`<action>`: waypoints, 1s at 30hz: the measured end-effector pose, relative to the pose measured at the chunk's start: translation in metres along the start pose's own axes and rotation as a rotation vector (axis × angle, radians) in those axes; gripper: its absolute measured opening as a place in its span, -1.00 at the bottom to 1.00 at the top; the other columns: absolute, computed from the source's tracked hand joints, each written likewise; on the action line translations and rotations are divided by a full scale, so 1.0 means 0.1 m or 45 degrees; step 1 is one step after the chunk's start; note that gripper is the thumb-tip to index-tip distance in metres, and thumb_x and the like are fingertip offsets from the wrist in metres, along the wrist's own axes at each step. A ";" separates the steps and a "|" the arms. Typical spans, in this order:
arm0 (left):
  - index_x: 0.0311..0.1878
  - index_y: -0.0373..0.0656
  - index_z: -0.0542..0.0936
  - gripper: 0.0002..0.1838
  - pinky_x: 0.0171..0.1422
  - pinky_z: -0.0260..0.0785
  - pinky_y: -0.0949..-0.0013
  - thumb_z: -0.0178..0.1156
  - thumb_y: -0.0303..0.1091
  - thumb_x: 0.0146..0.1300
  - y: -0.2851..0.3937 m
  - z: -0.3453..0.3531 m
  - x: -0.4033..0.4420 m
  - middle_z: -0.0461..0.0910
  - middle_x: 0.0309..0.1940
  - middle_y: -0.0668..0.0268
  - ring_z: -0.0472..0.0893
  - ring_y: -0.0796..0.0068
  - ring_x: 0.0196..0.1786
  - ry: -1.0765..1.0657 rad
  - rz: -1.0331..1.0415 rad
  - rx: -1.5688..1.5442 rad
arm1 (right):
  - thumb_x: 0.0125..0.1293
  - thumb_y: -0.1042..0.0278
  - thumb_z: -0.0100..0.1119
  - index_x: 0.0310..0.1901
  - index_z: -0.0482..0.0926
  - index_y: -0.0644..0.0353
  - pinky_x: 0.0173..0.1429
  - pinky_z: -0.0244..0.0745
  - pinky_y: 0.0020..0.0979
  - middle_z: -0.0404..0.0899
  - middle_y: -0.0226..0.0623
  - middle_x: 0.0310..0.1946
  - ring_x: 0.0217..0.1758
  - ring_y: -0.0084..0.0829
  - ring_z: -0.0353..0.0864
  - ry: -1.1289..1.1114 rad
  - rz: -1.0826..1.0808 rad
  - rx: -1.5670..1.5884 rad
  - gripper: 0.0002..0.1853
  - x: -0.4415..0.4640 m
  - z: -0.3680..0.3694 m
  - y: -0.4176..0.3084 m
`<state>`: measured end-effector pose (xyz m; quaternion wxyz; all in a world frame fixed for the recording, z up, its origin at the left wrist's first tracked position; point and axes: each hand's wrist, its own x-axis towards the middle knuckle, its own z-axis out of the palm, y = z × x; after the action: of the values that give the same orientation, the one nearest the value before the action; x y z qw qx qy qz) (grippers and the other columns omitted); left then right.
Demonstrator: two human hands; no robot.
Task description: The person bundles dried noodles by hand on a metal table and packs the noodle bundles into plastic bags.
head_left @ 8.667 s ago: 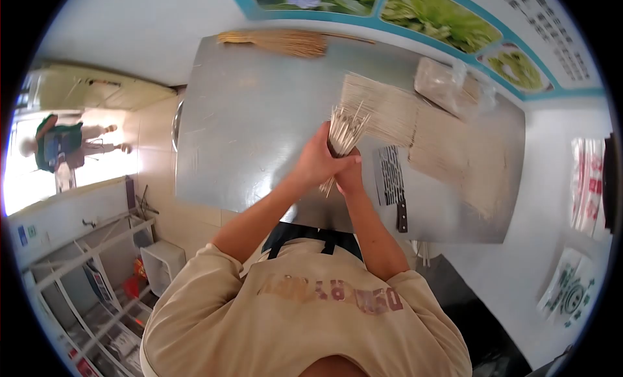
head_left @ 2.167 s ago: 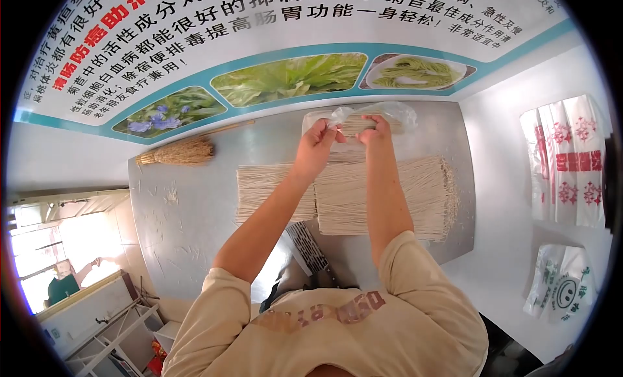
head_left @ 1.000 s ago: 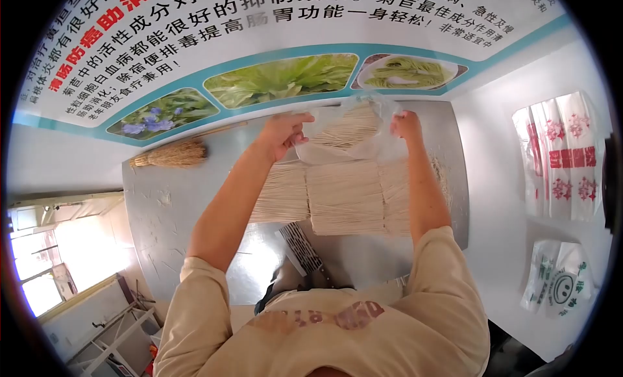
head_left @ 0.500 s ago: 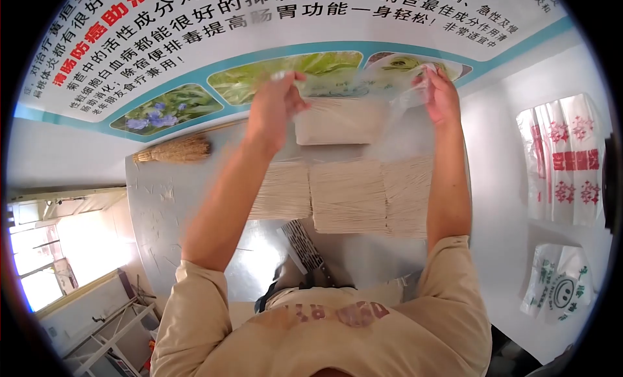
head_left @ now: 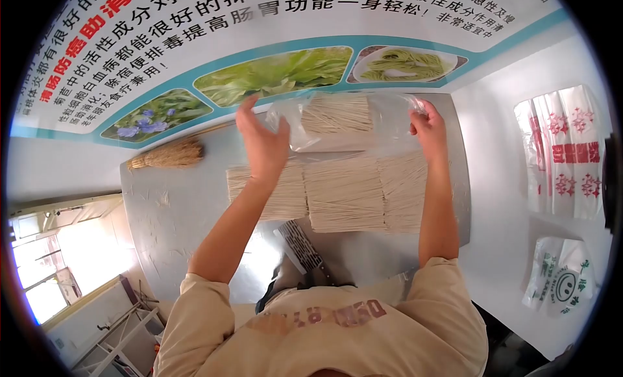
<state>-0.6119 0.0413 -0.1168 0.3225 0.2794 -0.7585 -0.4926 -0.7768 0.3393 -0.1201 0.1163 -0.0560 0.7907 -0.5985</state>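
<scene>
At the back of the metal table, a block of pale dried noodles lies with a clear plastic bag over or around it; I cannot tell which. My right hand pinches the bag's right end. Beside the bag's left end is my left hand, its thumb and fingers spread and nothing held. Nearer to me, three stacks of noodles sit side by side: a left stack, a middle stack and a right stack, which my right forearm partly covers.
A straw hand broom lies at the back left. Printed plastic bags and a bag with a smiling face are on the white surface at right. Behind the table rises a printed poster. A striped object shows by the front edge.
The clear bag has come down from the air onto the back noodle block. My left hand has opened and shifted left; my right hand has moved slightly down, keeping its pinch.
</scene>
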 end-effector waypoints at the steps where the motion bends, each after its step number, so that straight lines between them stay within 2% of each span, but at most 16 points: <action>1: 0.07 -0.22 0.56 -0.66 0.20 0.45 0.23 0.28 -0.47 0.21 0.21 0.04 -0.03 0.64 -0.17 0.24 0.60 0.33 0.05 0.143 0.633 0.355 | 0.39 0.44 0.23 0.11 0.62 0.22 -0.37 0.36 -0.54 0.52 -0.47 -0.41 -0.49 -0.63 0.44 0.019 -0.080 -0.109 -0.72 -0.04 0.01 -0.01; 2: 0.07 -0.22 0.56 -0.66 0.20 0.45 0.23 0.28 -0.47 0.21 0.24 0.14 -0.02 0.64 -0.17 0.24 0.60 0.33 0.05 0.140 0.630 0.351 | 0.39 0.44 0.23 0.11 0.62 0.22 -0.37 0.36 -0.54 0.52 -0.47 -0.41 -0.49 -0.63 0.44 0.022 -0.077 -0.114 -0.72 -0.08 0.05 -0.06; 4: 0.15 -0.18 0.56 -0.57 0.31 0.42 0.08 0.25 -0.50 0.16 0.26 0.35 0.09 0.67 -0.13 0.21 0.65 0.20 0.04 -0.702 1.325 0.406 | 0.34 0.56 0.21 0.09 0.65 0.13 -0.20 0.46 -0.49 0.54 -0.42 -0.19 -0.31 -0.53 0.52 0.133 -0.270 -0.259 -0.70 -0.15 0.13 -0.16; 5: 0.15 -0.18 0.56 -0.57 0.31 0.42 0.08 0.25 -0.50 0.16 0.21 0.43 0.15 0.67 -0.13 0.21 0.65 0.20 0.04 -0.700 1.322 0.401 | 0.34 0.56 0.21 0.09 0.65 0.13 -0.20 0.46 -0.49 0.54 -0.42 -0.19 -0.31 -0.53 0.52 0.132 -0.270 -0.265 -0.70 -0.15 0.13 -0.17; 7: 0.16 -0.08 0.61 -0.60 0.29 0.44 0.04 0.23 -0.46 0.22 -0.01 0.64 0.26 0.70 -0.12 0.27 0.69 0.20 0.03 -1.303 0.863 1.263 | 0.28 0.63 0.19 0.02 0.70 0.05 -0.11 0.51 -0.43 0.51 -0.34 -0.03 -0.19 -0.39 0.59 0.033 -0.634 -0.599 -0.67 -0.15 0.11 -0.18; 9: 0.19 -0.06 0.62 -0.60 0.24 0.47 0.09 0.18 -0.44 0.27 -0.27 0.69 0.43 0.72 -0.15 0.30 0.72 0.22 -0.01 -1.380 0.648 1.677 | 0.25 0.61 0.21 -0.03 0.72 0.04 -0.10 0.54 -0.38 0.51 -0.29 -0.04 -0.17 -0.31 0.61 -0.038 -0.607 -0.759 -0.69 -0.16 0.12 -0.19; 10: 0.38 -0.13 0.46 -0.39 0.19 0.47 0.14 0.29 -0.19 0.29 -0.29 0.62 0.47 0.72 -0.16 0.28 0.71 0.28 -0.06 -1.499 0.674 1.841 | 0.23 0.60 0.23 -0.08 0.74 0.02 -0.08 0.56 -0.34 0.51 -0.25 -0.05 -0.15 -0.23 0.63 -0.113 -0.573 -0.915 -0.72 -0.17 0.13 -0.17; 11: 0.38 -0.13 0.46 -0.39 0.19 0.47 0.14 0.29 -0.19 0.29 -0.30 0.58 0.49 0.72 -0.16 0.28 0.71 0.28 -0.06 -1.503 0.683 1.845 | 0.23 0.60 0.23 -0.08 0.74 0.02 -0.08 0.56 -0.34 0.51 -0.25 -0.05 -0.15 -0.23 0.63 -0.106 -0.567 -0.910 -0.72 -0.15 0.14 -0.13; 13: 0.57 -0.18 0.17 0.07 0.13 0.48 0.16 0.41 0.18 0.13 -0.21 0.43 0.43 0.70 -0.11 0.23 0.71 0.31 -0.10 -1.319 0.468 1.692 | 0.20 0.44 0.35 0.05 0.67 0.07 -0.06 0.59 -0.24 0.50 -0.20 -0.03 -0.09 -0.20 0.64 -0.098 -0.478 -1.411 -0.66 -0.13 0.19 0.02; 14: 0.64 -0.17 -0.04 0.40 0.10 0.48 0.18 0.46 0.41 -0.10 -0.33 0.42 0.38 0.64 0.04 0.15 0.70 0.32 -0.10 -1.235 0.539 1.715 | 0.20 0.44 0.35 0.05 0.67 0.07 -0.06 0.59 -0.24 0.50 -0.20 -0.03 -0.09 -0.20 0.64 -0.096 -0.478 -1.412 -0.66 -0.10 0.23 0.07; 16: 0.63 -0.16 -0.02 0.38 0.16 0.47 0.18 0.51 0.33 -0.11 -0.25 0.40 0.34 0.59 0.09 0.14 0.70 0.25 -0.10 -1.215 0.538 1.632 | 0.10 0.26 0.49 0.34 0.46 0.11 -0.08 0.57 -0.22 0.45 -0.21 0.01 -0.07 -0.23 0.62 -0.060 -0.280 -1.539 -0.27 -0.07 0.32 0.12; 17: 0.62 -0.16 0.00 0.35 0.21 0.45 0.17 0.56 0.25 -0.11 -0.21 0.41 0.34 0.55 0.15 0.12 0.70 0.19 -0.09 -1.197 0.530 1.548 | 0.10 0.26 0.49 0.34 0.46 0.11 -0.08 0.57 -0.22 0.45 -0.21 0.01 -0.07 -0.23 0.62 -0.055 -0.281 -1.545 -0.27 -0.05 0.35 0.12; 19: 0.63 -0.16 -0.03 0.39 0.17 0.48 0.19 0.47 0.41 -0.11 -0.26 0.47 0.35 0.42 0.31 0.10 0.65 0.20 0.05 -1.251 0.513 1.574 | -0.02 0.17 0.59 0.55 0.13 0.16 -0.06 0.47 -0.23 0.39 -0.21 0.06 -0.03 -0.26 0.58 -0.029 -0.444 -1.646 0.11 -0.06 0.38 0.06; 22: 0.63 -0.13 0.01 0.38 0.28 0.44 0.11 0.55 0.29 -0.16 -0.29 0.47 0.33 0.27 0.39 0.13 0.38 0.16 0.38 -1.121 0.627 1.616 | -0.07 0.25 0.60 0.60 0.06 0.08 0.03 0.35 -0.24 0.36 -0.24 0.08 0.01 -0.27 0.53 0.025 -0.572 -1.696 0.19 -0.05 0.40 0.16; 26: 0.62 -0.13 0.01 0.38 0.36 0.40 0.11 0.58 0.23 -0.18 -0.41 0.44 0.32 0.29 0.37 0.15 0.40 0.15 0.36 -1.085 0.682 1.560 | -0.07 0.31 0.56 0.60 0.07 0.05 0.07 0.28 -0.20 0.35 -0.25 0.08 0.06 -0.25 0.48 0.070 -0.575 -1.762 0.17 -0.07 0.41 0.32; 30: 0.56 -0.12 0.18 0.07 0.45 0.34 0.10 0.53 -0.12 0.01 -0.56 0.36 0.30 0.32 0.39 0.15 0.37 0.10 0.42 -1.075 0.705 1.195 | 0.02 0.32 0.47 0.52 0.24 -0.04 0.20 0.29 -0.12 0.35 -0.18 0.19 0.22 -0.17 0.42 0.123 -0.630 -1.603 -0.04 -0.21 0.49 0.18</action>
<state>-0.6526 0.0189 -0.1731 -0.0417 -0.0305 -0.9956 -0.0780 -0.7432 0.3029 -0.1474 -0.1144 -0.2655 0.9567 -0.0346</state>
